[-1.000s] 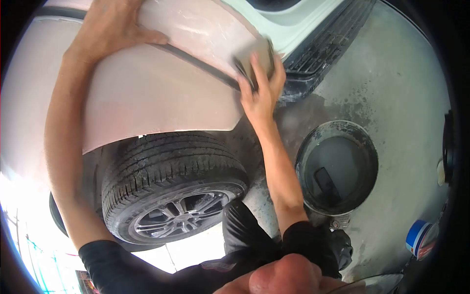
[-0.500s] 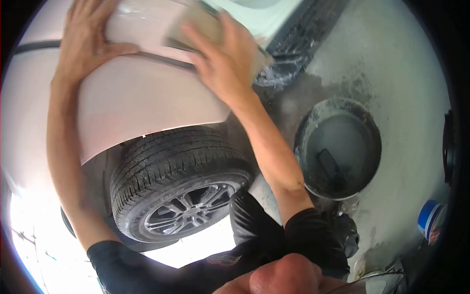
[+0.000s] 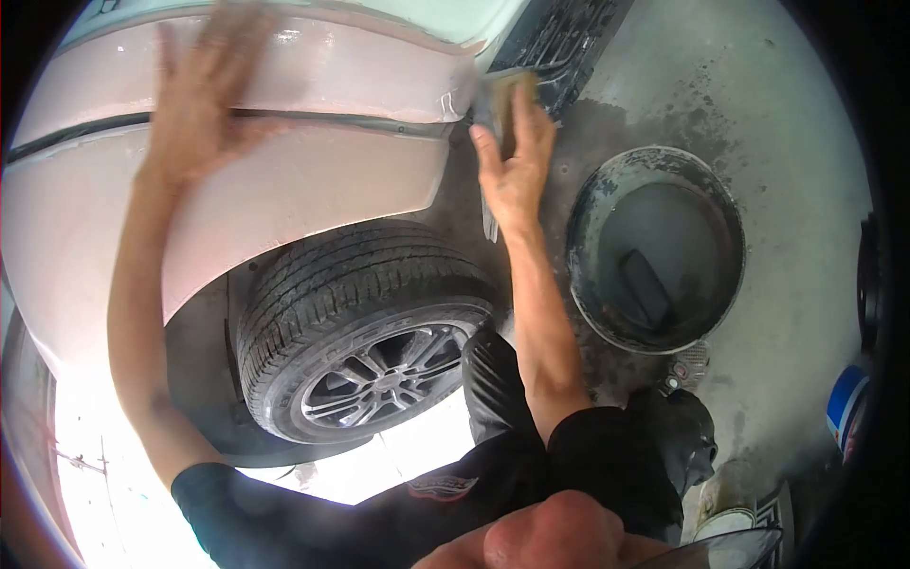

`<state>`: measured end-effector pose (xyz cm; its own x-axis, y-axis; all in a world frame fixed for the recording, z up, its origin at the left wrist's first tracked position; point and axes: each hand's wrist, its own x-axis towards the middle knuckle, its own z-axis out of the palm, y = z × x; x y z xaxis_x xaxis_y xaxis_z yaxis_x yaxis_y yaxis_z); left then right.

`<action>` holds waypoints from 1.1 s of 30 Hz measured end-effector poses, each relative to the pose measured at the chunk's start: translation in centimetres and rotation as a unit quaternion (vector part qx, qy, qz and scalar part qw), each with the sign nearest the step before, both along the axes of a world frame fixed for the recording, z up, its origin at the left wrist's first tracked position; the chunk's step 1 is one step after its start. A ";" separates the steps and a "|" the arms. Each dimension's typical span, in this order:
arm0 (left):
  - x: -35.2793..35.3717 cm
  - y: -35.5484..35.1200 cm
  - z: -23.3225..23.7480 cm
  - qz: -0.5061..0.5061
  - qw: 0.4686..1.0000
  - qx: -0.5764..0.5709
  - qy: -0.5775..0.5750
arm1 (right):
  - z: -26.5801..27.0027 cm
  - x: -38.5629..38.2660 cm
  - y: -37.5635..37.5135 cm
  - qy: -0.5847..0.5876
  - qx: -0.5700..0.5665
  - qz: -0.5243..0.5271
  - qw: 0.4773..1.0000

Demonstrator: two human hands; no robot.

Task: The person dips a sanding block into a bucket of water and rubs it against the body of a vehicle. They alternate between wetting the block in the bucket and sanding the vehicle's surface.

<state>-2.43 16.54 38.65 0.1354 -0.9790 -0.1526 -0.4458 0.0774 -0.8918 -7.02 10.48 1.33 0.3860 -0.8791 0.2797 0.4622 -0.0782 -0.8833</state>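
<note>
With fingers spread, my left hand (image 3: pixel 204 114) is over the pinkish car panel (image 3: pixel 275 175), across its dark seam; motion blurs it. My right hand (image 3: pixel 519 185) grips a tan sanding block (image 3: pixel 512 100) with a dark grey sheet along its side. The block is upright at the panel's right end, beside the black step (image 3: pixel 555 47). A grey strip (image 3: pixel 489 218) shows below my right hand, next to the wrist. White wet-looking smears mark the upper part of the panel.
Below the panel is a tyre (image 3: pixel 341 275) on a silver spoked wheel (image 3: pixel 389 384). On the right, a round tub (image 3: pixel 735 256) holds grey water and a dark block (image 3: pixel 646 287). A blue and white container (image 3: pixel 844 403) stands at the far right, on the wet-patched floor (image 3: pixel 796 171).
My right hand has moved the sanding block right and down, from the panel's face to its end. My left hand has shifted slightly right and down. The whole view has shifted somewhat.
</note>
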 end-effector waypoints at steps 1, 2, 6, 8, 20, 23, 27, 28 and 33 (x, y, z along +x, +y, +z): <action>0.6 0.2 -2.1 0.022 0.999 0.033 0.003 | 0.1 -0.3 -0.9 0.000 0.038 -0.018 0.999; 1.2 0.3 -4.1 0.044 0.997 0.066 0.008 | 0.8 -0.9 -2.1 -0.006 0.062 -0.044 0.997; 2.6 -1.7 -9.9 0.057 0.992 0.116 -0.008 | 2.1 -3.4 -7.1 -0.009 0.131 -0.096 0.987; 2.4 -2.9 -13.7 0.123 0.973 0.183 -0.067 | 2.7 -4.4 -8.8 -0.026 0.162 -0.113 0.980; -1.6 -1.8 -33.3 -0.006 0.863 -0.053 0.503 | 3.7 -10.6 -15.8 -0.098 0.259 -0.188 0.942; -7.0 -0.9 -42.0 0.056 0.755 -0.005 0.654 | 4.6 -11.6 -16.3 -0.113 0.282 -0.194 0.933; -11.1 -2.5 -53.3 0.282 0.697 0.097 0.653 | 5.3 -13.1 -16.0 -0.107 0.277 -0.177 0.938; -11.6 -3.2 -55.0 0.314 0.690 0.102 0.644 | 5.4 -13.5 -16.0 -0.100 0.279 -0.173 0.939; -12.9 -5.8 -58.8 0.389 0.677 0.104 0.616 | 4.5 -14.8 -16.2 -0.037 0.238 -0.168 0.956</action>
<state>-15.28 10.70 -20.11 0.2426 -0.6247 -0.7422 -0.8195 -0.5414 0.1878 -21.86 -5.76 5.84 0.0540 -0.9845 -0.1670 0.5440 0.1693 -0.8218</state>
